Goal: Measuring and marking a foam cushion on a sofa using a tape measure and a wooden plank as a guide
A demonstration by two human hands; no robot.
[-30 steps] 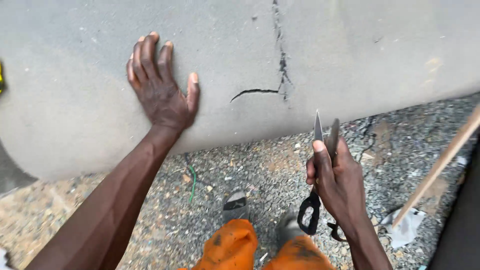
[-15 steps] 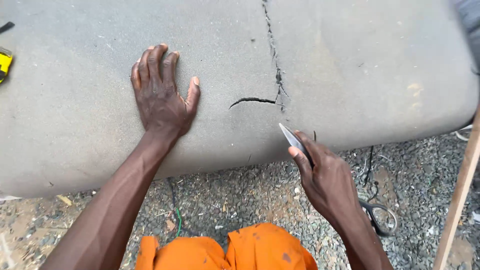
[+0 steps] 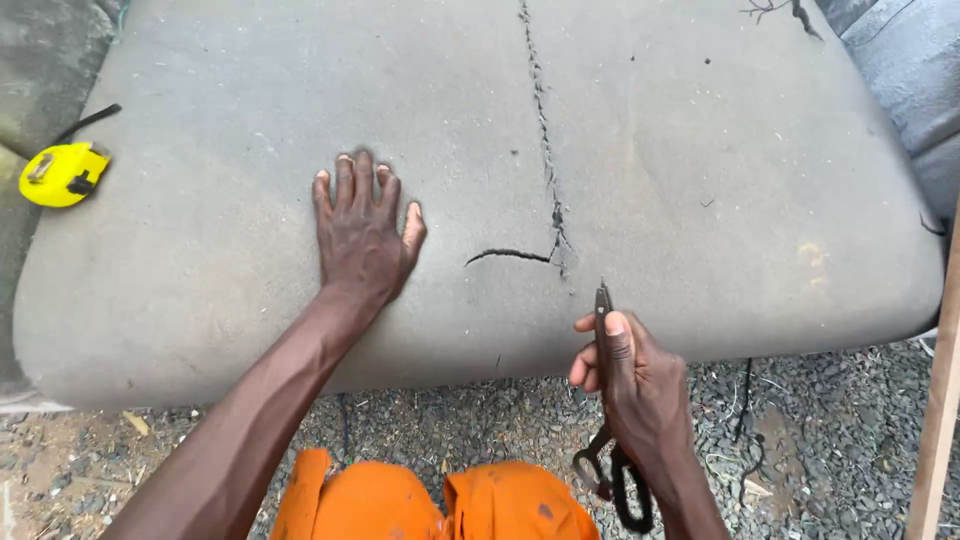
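— What is the left hand [image 3: 365,235] on?

— It lies flat, palm down, fingers spread a little, pressed on the grey foam slab [image 3: 700,150]; the slab is wide, thick and soft-edged, its corners rounded, its surface grainy and dull, with a few faint yellowish stains near the right end.

— And the damage in it?

— A long ragged crack [image 3: 543,150] runs from the far edge toward the person; a short curved tear [image 3: 507,254] branches off to the left near its lower end, just right of the flat hand.

— The right hand [image 3: 635,395]?

— Closed around a pair of dark metal scissors [image 3: 603,320]; the blades are together and point up at the slab's near edge, the thumb lying along them; the black loop handles hang below the wrist.

— Anything else?

— A yellow tape measure [image 3: 62,174] rests at the slab's far left edge; loose grey gravel [image 3: 820,440] lies below; orange cloth [image 3: 440,505] covers the person's knees; a pale wooden strip [image 3: 938,420] leans at the right.
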